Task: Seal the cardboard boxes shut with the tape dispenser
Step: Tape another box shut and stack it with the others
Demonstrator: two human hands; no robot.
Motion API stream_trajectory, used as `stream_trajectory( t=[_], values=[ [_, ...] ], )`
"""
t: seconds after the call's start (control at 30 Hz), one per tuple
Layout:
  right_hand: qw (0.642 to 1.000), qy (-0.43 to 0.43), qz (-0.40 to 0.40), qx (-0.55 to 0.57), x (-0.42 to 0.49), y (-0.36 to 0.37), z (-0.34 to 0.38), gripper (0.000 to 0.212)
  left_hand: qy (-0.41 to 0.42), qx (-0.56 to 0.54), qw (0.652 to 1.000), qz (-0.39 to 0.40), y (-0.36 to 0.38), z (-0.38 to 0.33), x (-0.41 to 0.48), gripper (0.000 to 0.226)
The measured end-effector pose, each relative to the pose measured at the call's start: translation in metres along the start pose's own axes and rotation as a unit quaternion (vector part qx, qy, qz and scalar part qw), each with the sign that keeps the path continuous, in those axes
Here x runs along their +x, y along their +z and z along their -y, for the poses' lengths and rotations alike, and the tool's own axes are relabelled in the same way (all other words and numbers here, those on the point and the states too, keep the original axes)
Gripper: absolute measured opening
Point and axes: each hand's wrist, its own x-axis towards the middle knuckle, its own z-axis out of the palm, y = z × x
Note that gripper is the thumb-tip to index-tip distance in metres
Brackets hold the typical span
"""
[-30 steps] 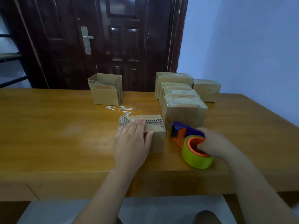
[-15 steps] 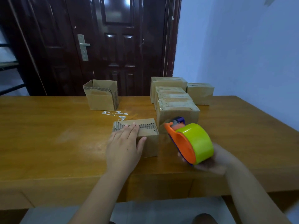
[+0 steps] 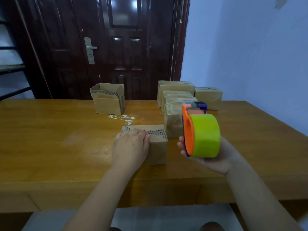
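A small cardboard box (image 3: 158, 147) sits near the table's front edge with its flaps folded down. My left hand (image 3: 130, 147) rests flat on its top and left side, fingers over the corrugated flap edge. My right hand (image 3: 208, 157) holds the tape dispenser (image 3: 200, 134) up above the table, to the right of that box. The dispenser is orange with a blue part and carries a lime-green tape roll; my fingers curl round its underside.
An open cardboard box (image 3: 108, 100) stands at the back centre. Several closed boxes (image 3: 176, 95) are grouped at the back right, the nearest right behind the dispenser. White scraps (image 3: 121, 117) lie on the wooden table (image 3: 50, 139). A dark door is behind.
My right hand picked the tape dispenser off the table and raised it upright, higher and farther from the table. My left hand stayed on the small box.
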Motion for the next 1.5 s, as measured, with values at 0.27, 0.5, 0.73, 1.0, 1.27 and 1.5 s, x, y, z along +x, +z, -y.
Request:
stream_trajectory(
  t=[0.27, 0.5, 0.73, 1.0, 1.27, 1.5],
  values=[
    [0.990, -0.039, -0.007, -0.132, 0.016, 0.038, 0.022, 0.023, 0.091, -0.160, 0.975, 0.126, -0.008, 0.016, 0.039, 0.021],
    [0.985, -0.044, -0.022, -0.164, 0.043, 0.072, 0.037, 0.016, -0.059, -0.419, 0.893, 0.156, -0.003, 0.026, 0.049, 0.028],
    [0.957, -0.113, -0.058, -0.262, 0.065, 0.088, 0.049, 0.008, -0.134, -0.545, 0.822, 0.096, -0.018, 0.022, 0.044, 0.037],
    [0.672, -0.325, -0.098, -0.659, 0.077, 0.093, 0.049, 0.049, -0.151, -0.657, 0.728, 0.127, -0.020, 0.024, 0.043, 0.056],
    [0.599, -0.341, 0.006, -0.724, 0.081, 0.096, 0.044, 0.057, -0.210, -0.647, 0.727, 0.095, -0.018, 0.013, 0.045, 0.048],
    [0.645, -0.331, 0.045, -0.688, 0.077, 0.091, 0.044, 0.051, -0.219, -0.538, 0.814, -0.001, -0.017, 0.003, 0.037, 0.045]
  ],
)
